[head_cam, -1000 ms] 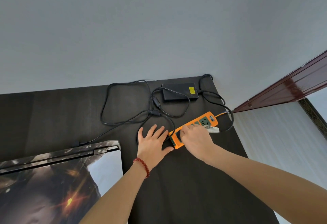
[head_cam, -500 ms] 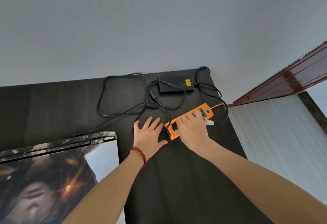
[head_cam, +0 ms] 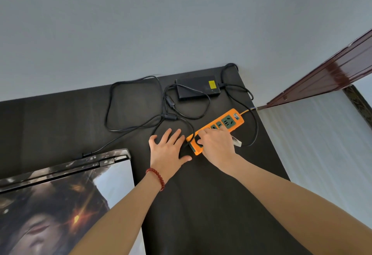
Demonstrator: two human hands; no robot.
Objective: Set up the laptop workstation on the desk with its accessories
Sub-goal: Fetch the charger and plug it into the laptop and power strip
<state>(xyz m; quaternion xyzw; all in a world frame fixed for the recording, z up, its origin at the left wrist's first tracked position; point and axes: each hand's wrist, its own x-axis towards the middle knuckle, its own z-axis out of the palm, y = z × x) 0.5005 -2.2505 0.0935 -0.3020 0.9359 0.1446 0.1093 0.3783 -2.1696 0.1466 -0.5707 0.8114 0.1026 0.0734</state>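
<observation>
Unmoved since before, left hand (head_cam: pixel 168 150) lies flat; right hand (head_cam: pixel 216 144) grips and half-hides power strip (head_cam: pixel 225 123).

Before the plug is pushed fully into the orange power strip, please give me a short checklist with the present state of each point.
1. Left hand flat on the desk beside the power strip: ok.
2. Right hand on the strip's near end: ok.
3. Plug fully seated: cannot tell, the hand hides it.
4. Power adapter lying flat on the desk: ok.
5. Cable attached at the laptop: cannot tell.
</observation>
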